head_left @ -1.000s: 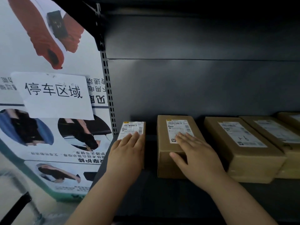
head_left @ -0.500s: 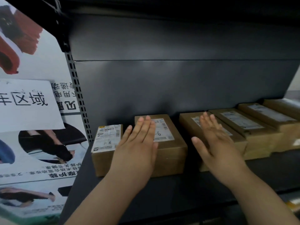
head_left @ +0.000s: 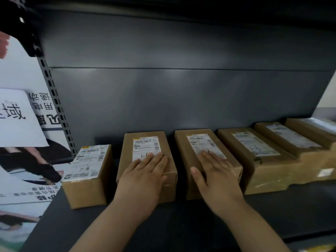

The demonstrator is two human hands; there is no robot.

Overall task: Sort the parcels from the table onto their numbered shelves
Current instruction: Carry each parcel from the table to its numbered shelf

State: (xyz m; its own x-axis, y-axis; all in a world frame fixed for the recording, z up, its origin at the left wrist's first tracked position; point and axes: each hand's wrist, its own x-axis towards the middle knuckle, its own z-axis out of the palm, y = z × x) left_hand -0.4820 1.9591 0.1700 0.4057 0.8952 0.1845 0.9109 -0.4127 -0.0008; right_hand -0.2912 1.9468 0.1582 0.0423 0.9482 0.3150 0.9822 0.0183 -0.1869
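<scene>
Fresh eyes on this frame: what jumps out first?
Two bare hands lie flat on neighbouring boxes: the left hand on the second parcel from the left, the right hand on the third parcel. They sit in a row of brown parcels along the dark shelf. At the left end, the small parcel has "9-1" handwritten on its label.
</scene>
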